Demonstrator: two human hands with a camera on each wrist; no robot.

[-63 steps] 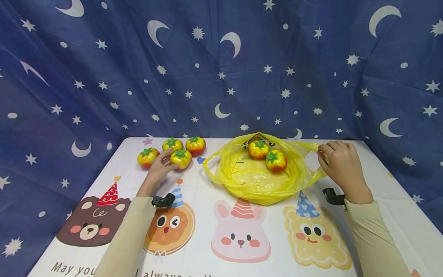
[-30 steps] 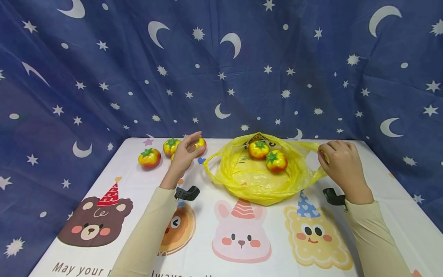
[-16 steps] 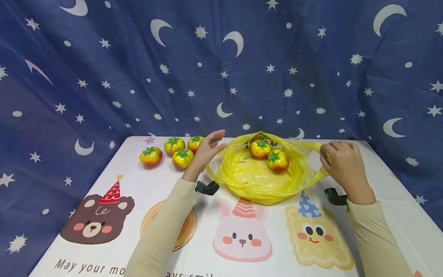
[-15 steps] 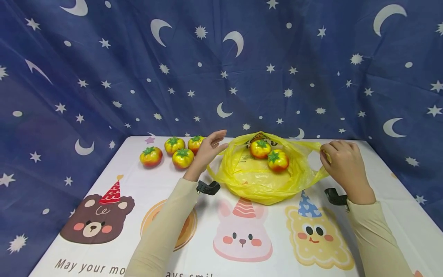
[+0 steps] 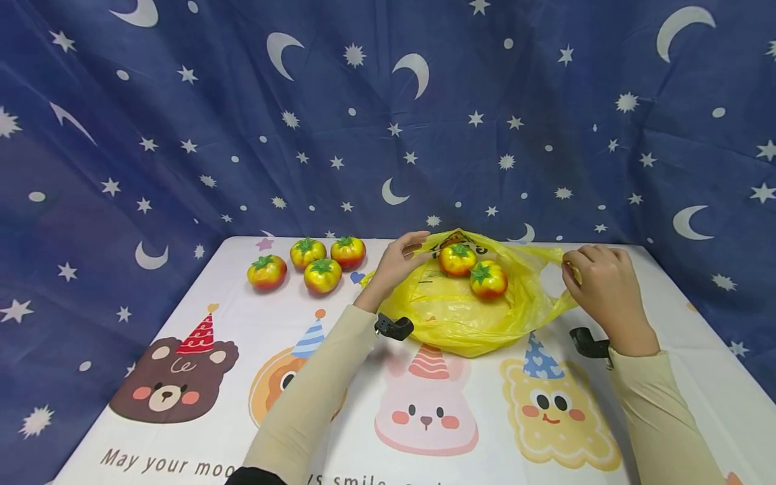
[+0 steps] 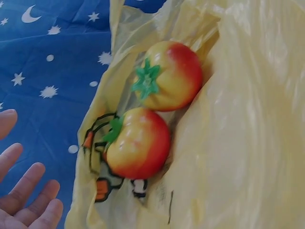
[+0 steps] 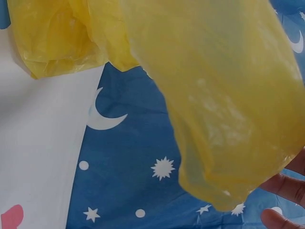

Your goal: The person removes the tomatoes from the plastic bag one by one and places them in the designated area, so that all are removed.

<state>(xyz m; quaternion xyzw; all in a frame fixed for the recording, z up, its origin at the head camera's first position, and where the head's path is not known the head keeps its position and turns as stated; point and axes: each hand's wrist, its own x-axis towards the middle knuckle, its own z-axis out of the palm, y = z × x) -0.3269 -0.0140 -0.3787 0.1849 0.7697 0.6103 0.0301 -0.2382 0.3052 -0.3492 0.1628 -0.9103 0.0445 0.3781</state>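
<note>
A yellow plastic bag (image 5: 451,316) lies with its mouth open on the table, and two red-and-yellow tomatoes with green tops, one at the back (image 5: 456,261) and one in front (image 5: 488,281), sit in it. My left hand (image 5: 394,264) hovers over the bag's left side, overlapping its left handle in the head view. Its fingers (image 6: 28,188) are spread and hold nothing in the left wrist view. My right hand (image 5: 603,286) pinches the bag's right handle (image 7: 224,157), pulling it out to the right.
Several more tomatoes (image 5: 322,277) are grouped at the back left of the table. The white tablecloth (image 5: 485,465) has printed cartoon figures. Behind the table hangs a blue curtain (image 5: 339,87) with moons and stars.
My left hand has moved right, from the tomatoes at the back left to the bag's left side, carrying nothing. My right hand stays on the handle.
</note>
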